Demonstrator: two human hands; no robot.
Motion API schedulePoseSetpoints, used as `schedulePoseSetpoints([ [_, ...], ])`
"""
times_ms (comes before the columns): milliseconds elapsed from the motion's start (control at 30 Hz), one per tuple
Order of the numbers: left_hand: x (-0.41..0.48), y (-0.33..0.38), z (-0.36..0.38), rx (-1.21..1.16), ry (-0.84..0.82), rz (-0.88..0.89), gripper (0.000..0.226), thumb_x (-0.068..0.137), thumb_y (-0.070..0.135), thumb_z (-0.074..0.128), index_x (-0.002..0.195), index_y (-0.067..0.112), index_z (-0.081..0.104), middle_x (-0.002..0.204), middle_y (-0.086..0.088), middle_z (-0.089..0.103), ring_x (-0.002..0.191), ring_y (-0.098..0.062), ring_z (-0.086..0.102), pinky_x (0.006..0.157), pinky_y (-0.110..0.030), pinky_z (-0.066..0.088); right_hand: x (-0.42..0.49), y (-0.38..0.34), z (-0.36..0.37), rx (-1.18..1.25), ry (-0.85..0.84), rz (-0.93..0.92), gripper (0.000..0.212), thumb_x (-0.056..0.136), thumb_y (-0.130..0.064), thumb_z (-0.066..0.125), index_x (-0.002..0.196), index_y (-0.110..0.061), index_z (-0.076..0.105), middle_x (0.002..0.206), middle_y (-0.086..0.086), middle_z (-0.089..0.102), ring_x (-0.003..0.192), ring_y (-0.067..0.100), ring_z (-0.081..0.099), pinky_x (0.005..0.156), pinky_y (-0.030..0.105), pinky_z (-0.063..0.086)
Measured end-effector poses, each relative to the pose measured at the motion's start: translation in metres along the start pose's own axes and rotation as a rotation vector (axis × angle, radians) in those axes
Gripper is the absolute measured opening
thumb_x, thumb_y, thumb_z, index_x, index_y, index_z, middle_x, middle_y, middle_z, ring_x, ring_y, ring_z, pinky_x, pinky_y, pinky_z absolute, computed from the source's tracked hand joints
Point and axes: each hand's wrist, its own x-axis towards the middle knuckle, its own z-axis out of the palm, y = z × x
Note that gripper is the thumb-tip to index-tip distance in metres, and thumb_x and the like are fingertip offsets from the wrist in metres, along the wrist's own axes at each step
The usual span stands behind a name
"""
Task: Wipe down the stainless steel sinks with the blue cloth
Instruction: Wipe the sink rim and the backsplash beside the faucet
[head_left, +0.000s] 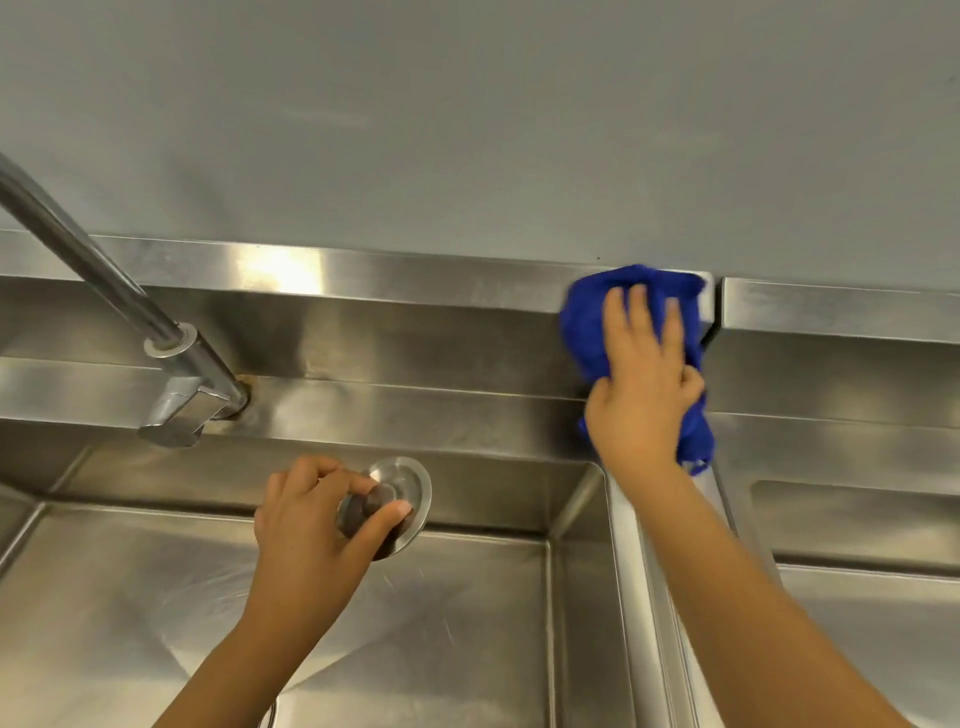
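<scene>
Currently, taking the chrome swivel faucet on the sink's back ledge as landmark. Right of and below its base, over the left-hand stainless steel sink basin, the left hand pinches a round metal drain stopper between thumb and fingertips, held up off the basin floor as far as I can tell.

Farther right of the faucet, at the back splash beside the seam between the two sink units, the right hand lies flat with fingers slightly spread, palm pressing a bunched bright blue cloth against the steel. A tail of cloth hangs below the wrist over the divider rim. Beyond it, the second basin shows only in part.

Handling estimate: cloth is light, soft, fully compliant; likely slides easily on smooth steel. Best held as a wad under the palm, loose tail tucked in so it does not drag or snag the seam. Wetness cannot be judged.
</scene>
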Motion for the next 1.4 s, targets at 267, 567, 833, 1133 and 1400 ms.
schedulePoseSetpoints([
  [267, 0.005, 0.005, 0.005, 0.013, -0.052, -0.027, 0.039, 0.066, 0.055, 0.062, 0.080, 0.021, 0.070, 0.097, 0.001, 0.056, 0.093, -0.018, 0.041, 0.077, -0.047, 0.043, -0.002, 0.049, -0.001, -0.099, 0.036, -0.136, 0.090, 0.073, 0.013, 0.060, 0.151, -0.019, 0.027, 0.159, 0.006, 0.022, 0.146, 0.030, 0.015, 0.095, 0.053, 0.035],
  [567, -0.004, 0.005, 0.021, -0.007, -0.073, -0.008, 0.042, 0.070, 0.063, 0.062, 0.079, 0.022, 0.069, 0.094, 0.003, 0.054, 0.093, -0.020, 0.044, 0.077, -0.043, 0.041, -0.006, 0.095, 0.018, -0.362, -0.077, -0.528, 0.105, 0.056, 0.003, 0.085, 0.144, -0.017, 0.030, 0.151, 0.003, 0.023, 0.140, 0.032, 0.019, 0.093, 0.055, 0.041],
  [833, -0.002, -0.006, 0.015, -0.002, -0.037, -0.057, 0.040, 0.070, 0.062, 0.064, 0.080, 0.023, 0.068, 0.096, 0.006, 0.054, 0.096, -0.018, 0.045, 0.082, -0.046, 0.040, 0.003, 0.023, 0.019, -0.222, -0.025, -0.505, 0.105, 0.060, 0.007, 0.079, 0.148, -0.013, 0.025, 0.156, 0.009, 0.026, 0.143, 0.034, 0.017, 0.093, 0.055, 0.041],
  [1133, -0.009, -0.029, 0.005, -0.034, 0.010, -0.138, 0.054, 0.066, 0.072, 0.047, 0.081, 0.024, 0.068, 0.099, 0.009, 0.051, 0.097, -0.014, 0.040, 0.083, -0.040, 0.032, 0.009, 0.027, 0.033, -0.489, -0.151, -0.836, 0.109, 0.058, -0.003, 0.083, 0.149, -0.016, 0.024, 0.155, 0.000, 0.030, 0.140, 0.028, 0.023, 0.092, 0.048, 0.036],
  [1400, -0.016, -0.053, -0.013, -0.080, 0.045, -0.185, 0.041, 0.068, 0.070, 0.048, 0.078, 0.032, 0.061, 0.099, 0.009, 0.051, 0.096, -0.014, 0.042, 0.081, -0.042, 0.034, 0.004, -0.073, 0.052, -0.389, -0.064, -0.951, 0.076, 0.071, -0.004, 0.061, 0.144, -0.015, 0.043, 0.150, -0.002, 0.041, 0.130, 0.026, 0.048, 0.091, 0.042, 0.032],
])
